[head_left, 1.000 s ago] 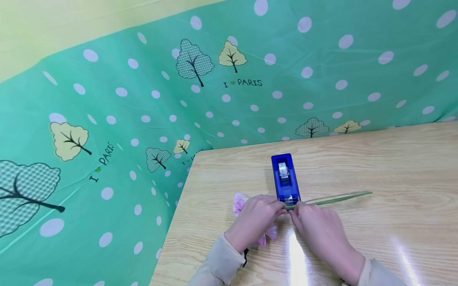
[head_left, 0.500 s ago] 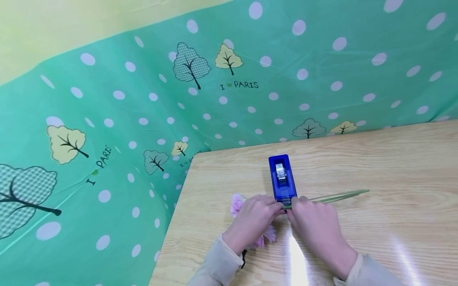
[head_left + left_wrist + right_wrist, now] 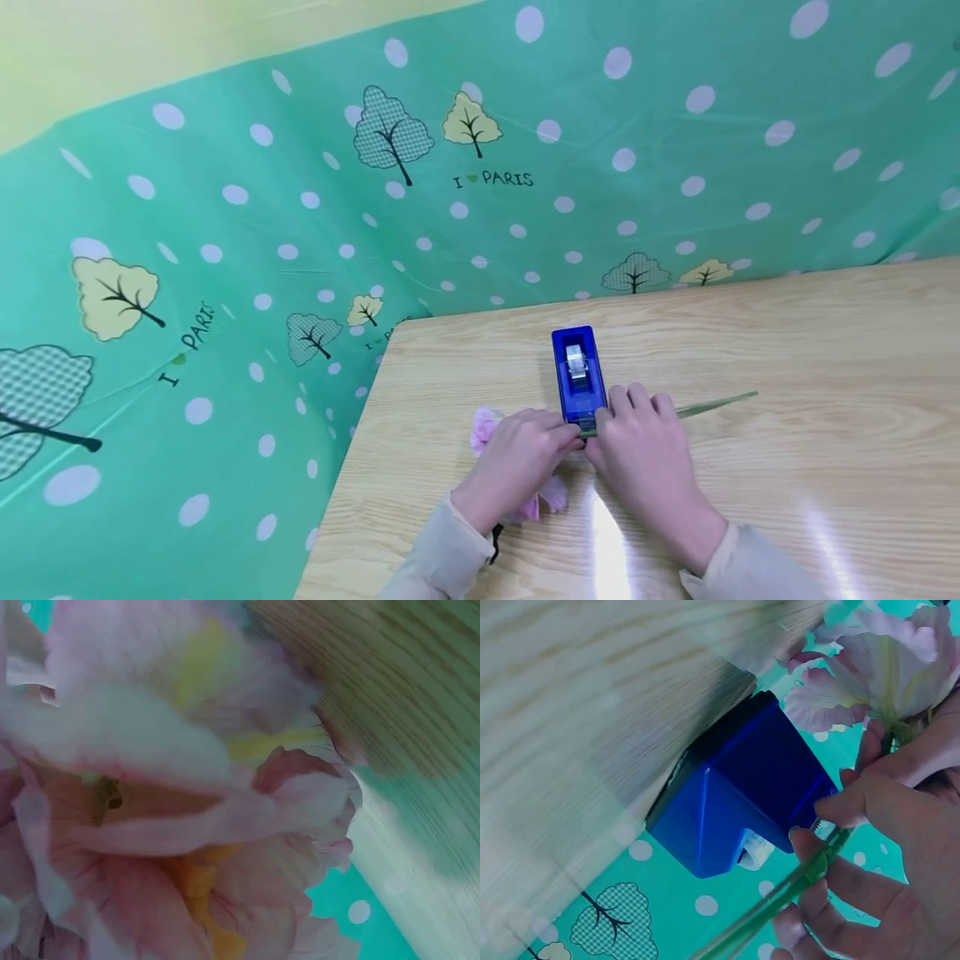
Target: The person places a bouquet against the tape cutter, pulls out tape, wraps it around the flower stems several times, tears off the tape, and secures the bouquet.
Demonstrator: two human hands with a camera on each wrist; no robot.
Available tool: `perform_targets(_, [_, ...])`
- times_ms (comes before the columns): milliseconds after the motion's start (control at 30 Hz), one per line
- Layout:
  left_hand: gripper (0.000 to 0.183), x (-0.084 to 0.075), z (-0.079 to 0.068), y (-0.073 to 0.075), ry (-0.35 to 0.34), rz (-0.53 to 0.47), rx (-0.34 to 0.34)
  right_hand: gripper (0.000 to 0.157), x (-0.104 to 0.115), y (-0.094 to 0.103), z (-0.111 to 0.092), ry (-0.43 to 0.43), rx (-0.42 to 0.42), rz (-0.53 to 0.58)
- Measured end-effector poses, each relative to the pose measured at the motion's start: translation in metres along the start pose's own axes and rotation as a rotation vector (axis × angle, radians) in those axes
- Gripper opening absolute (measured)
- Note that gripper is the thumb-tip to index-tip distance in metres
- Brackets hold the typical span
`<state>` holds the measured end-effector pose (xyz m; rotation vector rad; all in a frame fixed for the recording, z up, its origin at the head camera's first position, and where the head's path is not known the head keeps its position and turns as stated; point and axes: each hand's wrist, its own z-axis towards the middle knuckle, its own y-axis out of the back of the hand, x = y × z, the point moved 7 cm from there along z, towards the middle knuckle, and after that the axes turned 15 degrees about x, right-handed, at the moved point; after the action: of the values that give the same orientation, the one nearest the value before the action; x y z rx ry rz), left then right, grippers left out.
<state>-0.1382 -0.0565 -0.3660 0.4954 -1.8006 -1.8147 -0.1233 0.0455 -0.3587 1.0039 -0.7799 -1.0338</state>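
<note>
My left hand [image 3: 517, 454] grips the green stems of pink artificial flowers [image 3: 483, 429], close under the blossoms, which stick out on both sides of it. Large pink petals [image 3: 262, 900] with yellow centres fill the left wrist view. My right hand [image 3: 648, 458] holds the same stems [image 3: 776, 900] just beside the left, at the near end of a blue tape dispenser [image 3: 597, 385]. In the right wrist view its thumb and fingers are at the toothed cutter [image 3: 824, 828], around the stems. A roll of clear tape [image 3: 576, 363] sits in the dispenser. The stem ends point right.
Everything lies on a light wood table [image 3: 825, 350]. A green polka-dot cloth [image 3: 247, 225] printed with trees stands behind and to the left. Light glares off the tabletop near the right forearm.
My right hand's fingers have lifted and spread farther over the stems, covering more of them. Hands, dispenser and flowers sit slightly farther left in the head view, as does the background.
</note>
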Motion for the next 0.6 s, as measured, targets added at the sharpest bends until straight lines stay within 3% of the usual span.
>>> perform_targets(267, [0.012, 0.001, -0.004, 0.001, 0.011, -0.009, -0.028, 0.027, 0.002, -0.006, 0.003, 0.008, 0.067, 0.029])
perform_targets(600, [0.014, 0.007, -0.006, 0.002, -0.022, -0.018, -0.068, 0.013, -0.015, -0.010, 0.010, 0.015, 0.265, 0.377])
